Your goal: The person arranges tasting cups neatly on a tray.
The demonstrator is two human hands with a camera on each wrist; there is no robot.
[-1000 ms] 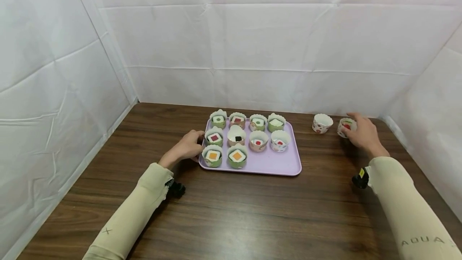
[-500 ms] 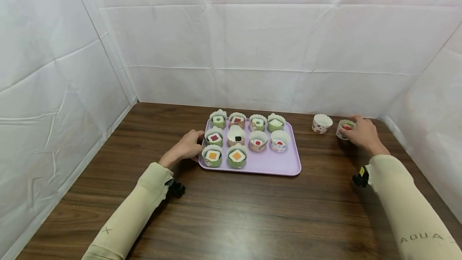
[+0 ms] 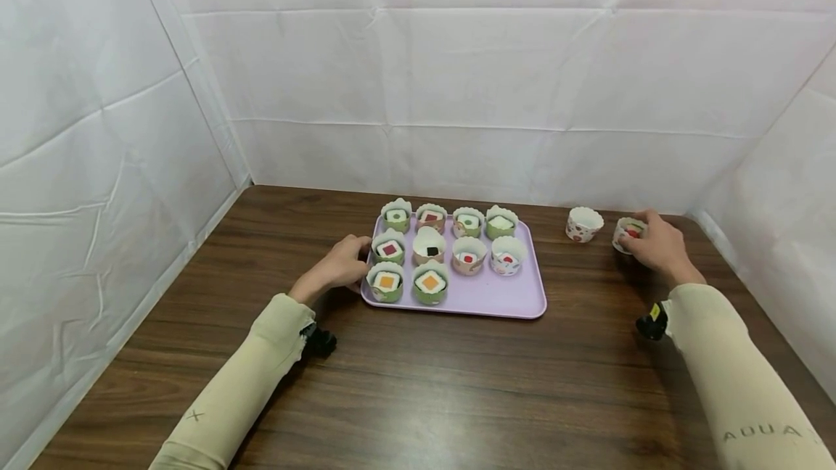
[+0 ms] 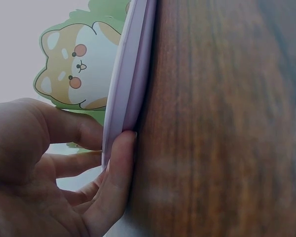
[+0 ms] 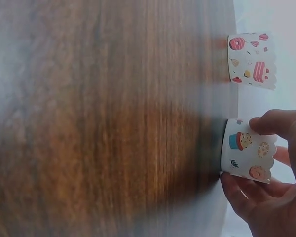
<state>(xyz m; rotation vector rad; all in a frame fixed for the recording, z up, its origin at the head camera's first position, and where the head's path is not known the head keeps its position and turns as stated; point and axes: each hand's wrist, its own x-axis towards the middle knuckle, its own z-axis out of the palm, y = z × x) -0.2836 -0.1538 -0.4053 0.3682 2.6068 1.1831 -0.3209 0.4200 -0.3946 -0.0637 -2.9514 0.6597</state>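
Observation:
At the tray's left edge, my left hand (image 3: 339, 261) pinches the rim of the lilac tray (image 3: 486, 296); the left wrist view shows fingers on both sides of the rim (image 4: 127, 94). In rows on the tray stand several paper baking cups, each with a small white-edged piece inside, such as the orange-centred one (image 3: 430, 281). Far right, my right hand (image 3: 660, 244) grips a white printed baking cup (image 5: 246, 150) between thumb and fingers. It stands upright on the table, and something red and green (image 3: 631, 232) shows inside it.
Another white baking cup (image 3: 583, 224) stands left of the gripped one, near the back edge of the brown wooden table (image 3: 418, 390). White cloth walls (image 3: 470, 71) enclose the back and sides.
My right hand's fingers have lowered and closed in around the cup, which has shifted very slightly. The left hand and the tray have stayed in place.

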